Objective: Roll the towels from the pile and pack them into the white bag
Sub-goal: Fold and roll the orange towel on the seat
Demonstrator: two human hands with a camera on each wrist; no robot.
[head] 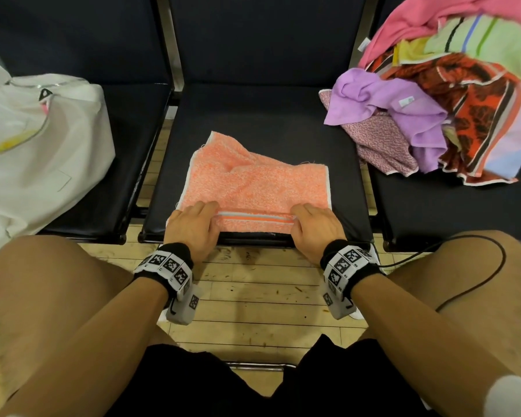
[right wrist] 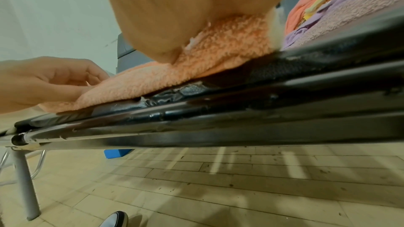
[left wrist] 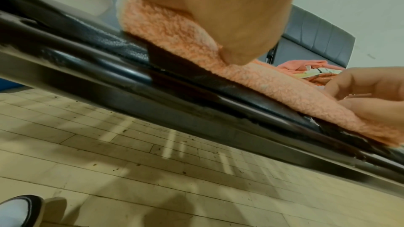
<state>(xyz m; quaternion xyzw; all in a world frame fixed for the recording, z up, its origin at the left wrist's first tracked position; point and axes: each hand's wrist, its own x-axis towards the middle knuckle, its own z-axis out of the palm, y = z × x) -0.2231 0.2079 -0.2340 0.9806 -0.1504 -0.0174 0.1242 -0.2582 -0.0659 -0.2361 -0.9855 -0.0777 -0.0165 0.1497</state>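
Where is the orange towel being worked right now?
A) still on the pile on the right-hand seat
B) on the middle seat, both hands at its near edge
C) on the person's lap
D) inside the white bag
B: the orange towel lies on the middle seat, with the left hand and right hand gripping its near striped edge.

Support: a row of black padded seats on a metal frame, set over a pale wood-plank floor.
Middle seat: an orange towel is laid flat on it, near edge folded over at the seat's front, far part rumpled.
Left seat: a white bag is carried on it, slumped, overhanging the front edge.
Right seat: a loose pile of towels is heaped on it; pink, lilac, green-striped and red-patterned pieces are seen.
Seat front: cracked, peeling cover is seen in both wrist views.
Floor: a shoe is seen on it; a blue block under the seats.
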